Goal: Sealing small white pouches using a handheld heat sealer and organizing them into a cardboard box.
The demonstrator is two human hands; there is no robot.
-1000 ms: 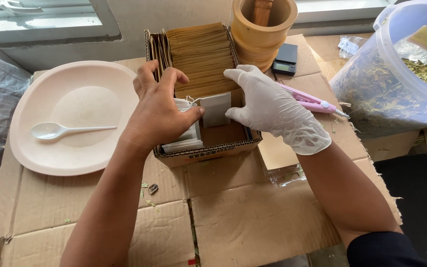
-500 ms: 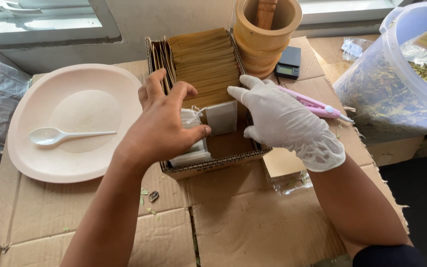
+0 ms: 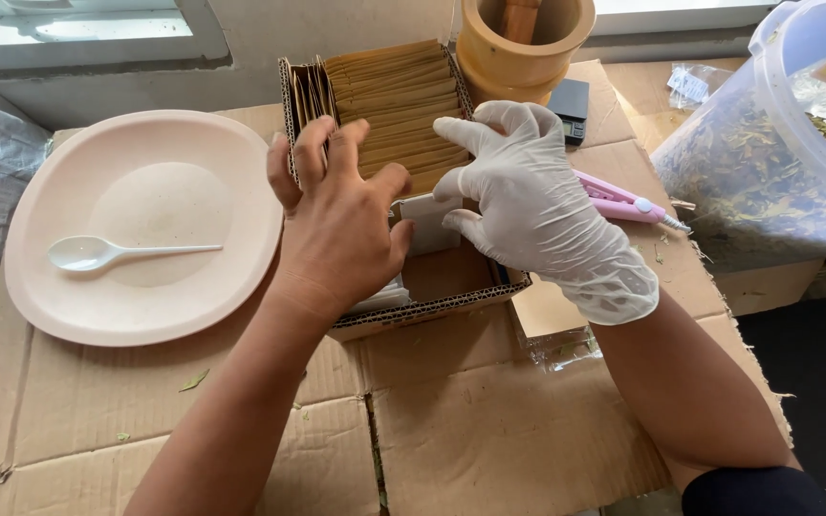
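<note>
A small corrugated cardboard box is seen from above on flattened cardboard sheets, and every place below is given relative to that box. Its far half is packed with a row of upright brown paper packets; its near half is only partly filled, with bare box floor showing.

The bare left hand is held over the box's left side, fingers spread and loose, the thumb pointed toward a white packet standing near the box's middle. The right hand, covered by a white glove, is held over the box's right side with fingers curled around that white packet. Whether the packet is actually gripped cannot be told. The two hands are close together but not touching.

Left of the box a pale pink plate is set, with a white plastic spoon lying on it. Behind the box stands a wooden mortar. Right of the box lie a pink pen-like tool and, further right, a clear plastic tub of dried leaves.

As a judgement: the standing packets could be tipped into the open near half if they are pushed unevenly, and the light box could be slid on the smooth cardboard.
</note>
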